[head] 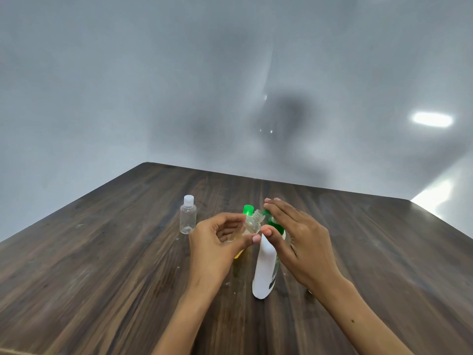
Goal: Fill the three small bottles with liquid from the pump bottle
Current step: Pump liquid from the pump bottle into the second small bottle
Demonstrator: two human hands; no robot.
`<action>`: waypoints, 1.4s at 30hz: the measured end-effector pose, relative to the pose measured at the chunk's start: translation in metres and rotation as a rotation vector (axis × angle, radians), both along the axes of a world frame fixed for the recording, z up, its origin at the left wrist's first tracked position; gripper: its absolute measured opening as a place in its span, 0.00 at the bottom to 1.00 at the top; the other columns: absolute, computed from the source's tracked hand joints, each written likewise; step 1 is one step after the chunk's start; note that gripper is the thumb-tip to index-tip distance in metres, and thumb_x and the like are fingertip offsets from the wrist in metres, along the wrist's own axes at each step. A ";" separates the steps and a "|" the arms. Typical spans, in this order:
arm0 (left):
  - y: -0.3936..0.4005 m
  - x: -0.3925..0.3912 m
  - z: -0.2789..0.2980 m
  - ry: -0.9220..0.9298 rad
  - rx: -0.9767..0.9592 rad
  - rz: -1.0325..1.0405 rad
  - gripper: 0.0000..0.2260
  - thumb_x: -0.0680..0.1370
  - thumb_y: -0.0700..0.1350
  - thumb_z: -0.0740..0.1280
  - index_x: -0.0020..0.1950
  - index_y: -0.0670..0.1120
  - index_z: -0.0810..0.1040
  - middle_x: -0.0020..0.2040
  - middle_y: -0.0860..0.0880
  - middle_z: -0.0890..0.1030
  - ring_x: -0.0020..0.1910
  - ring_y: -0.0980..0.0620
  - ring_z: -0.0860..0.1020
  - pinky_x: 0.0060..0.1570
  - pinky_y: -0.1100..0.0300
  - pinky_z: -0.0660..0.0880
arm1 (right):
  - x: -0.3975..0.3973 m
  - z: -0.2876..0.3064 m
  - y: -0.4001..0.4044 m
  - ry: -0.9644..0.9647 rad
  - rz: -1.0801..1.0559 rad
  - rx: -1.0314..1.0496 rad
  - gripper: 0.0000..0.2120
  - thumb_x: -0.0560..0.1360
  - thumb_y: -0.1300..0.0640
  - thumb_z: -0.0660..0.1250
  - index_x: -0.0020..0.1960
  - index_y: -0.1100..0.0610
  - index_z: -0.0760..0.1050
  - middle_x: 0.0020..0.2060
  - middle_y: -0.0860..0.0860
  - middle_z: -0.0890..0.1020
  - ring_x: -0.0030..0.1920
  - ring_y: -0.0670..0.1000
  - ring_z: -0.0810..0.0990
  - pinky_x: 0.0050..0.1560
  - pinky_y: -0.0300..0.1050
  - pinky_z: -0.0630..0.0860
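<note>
The left hand (217, 237) gripped a small clear plastic bottle (252, 222), tilted, neck toward the white pump bottle's (265, 265) green nozzle; the right hand (294, 234), fingers straight, pressed its pump.

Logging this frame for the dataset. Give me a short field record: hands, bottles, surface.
left hand: grips an uncapped small clear bottle, tilted toward the pump spout
right hand: fingers straight, resting on the green pump head
pump bottle: white, upright
capped bottle: clear, upright, apart at left
green-capped bottle: mostly hidden behind left hand
surface: dark wooden table
</note>
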State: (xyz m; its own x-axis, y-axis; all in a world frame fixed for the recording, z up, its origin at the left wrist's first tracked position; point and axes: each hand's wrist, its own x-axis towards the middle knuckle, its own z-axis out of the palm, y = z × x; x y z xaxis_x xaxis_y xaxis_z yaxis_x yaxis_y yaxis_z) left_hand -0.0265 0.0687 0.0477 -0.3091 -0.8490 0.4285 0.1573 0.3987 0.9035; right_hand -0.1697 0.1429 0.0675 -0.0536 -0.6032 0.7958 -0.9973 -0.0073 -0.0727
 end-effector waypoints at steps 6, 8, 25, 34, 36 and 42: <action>-0.002 -0.002 -0.001 -0.016 0.013 0.002 0.18 0.61 0.44 0.82 0.49 0.51 0.84 0.43 0.54 0.86 0.45 0.58 0.84 0.50 0.59 0.81 | -0.002 0.007 0.002 0.001 0.027 -0.011 0.35 0.78 0.34 0.44 0.62 0.57 0.77 0.61 0.50 0.78 0.61 0.47 0.74 0.58 0.47 0.70; -0.001 -0.002 -0.001 -0.017 0.006 -0.002 0.19 0.60 0.46 0.82 0.50 0.50 0.84 0.44 0.54 0.86 0.45 0.58 0.84 0.50 0.60 0.81 | 0.000 0.005 0.002 -0.011 0.022 -0.009 0.35 0.78 0.34 0.45 0.61 0.56 0.78 0.60 0.50 0.79 0.61 0.49 0.76 0.58 0.46 0.70; 0.001 -0.004 -0.001 0.006 0.026 -0.018 0.18 0.59 0.48 0.81 0.47 0.53 0.83 0.42 0.55 0.85 0.44 0.59 0.84 0.48 0.63 0.80 | 0.000 0.005 0.003 -0.061 0.033 0.021 0.36 0.77 0.32 0.44 0.63 0.56 0.77 0.62 0.49 0.77 0.63 0.49 0.75 0.59 0.46 0.71; 0.002 -0.001 0.001 0.012 0.012 -0.021 0.20 0.56 0.55 0.77 0.46 0.54 0.82 0.43 0.55 0.85 0.45 0.60 0.83 0.46 0.66 0.79 | 0.002 0.000 0.003 -0.054 0.020 0.023 0.37 0.77 0.32 0.44 0.63 0.57 0.77 0.62 0.49 0.77 0.63 0.50 0.75 0.59 0.49 0.74; 0.001 0.000 0.001 0.009 0.010 -0.024 0.21 0.56 0.55 0.77 0.47 0.54 0.83 0.43 0.55 0.85 0.45 0.60 0.83 0.47 0.65 0.79 | 0.001 0.004 0.002 -0.003 0.007 0.033 0.37 0.77 0.32 0.43 0.63 0.57 0.76 0.63 0.51 0.77 0.63 0.51 0.75 0.63 0.50 0.69; 0.002 0.000 0.002 0.008 -0.003 -0.028 0.23 0.54 0.60 0.76 0.47 0.55 0.82 0.43 0.56 0.85 0.45 0.60 0.83 0.46 0.66 0.79 | 0.001 0.004 0.001 0.018 -0.015 0.045 0.37 0.77 0.32 0.43 0.63 0.58 0.76 0.61 0.52 0.78 0.62 0.52 0.75 0.62 0.50 0.67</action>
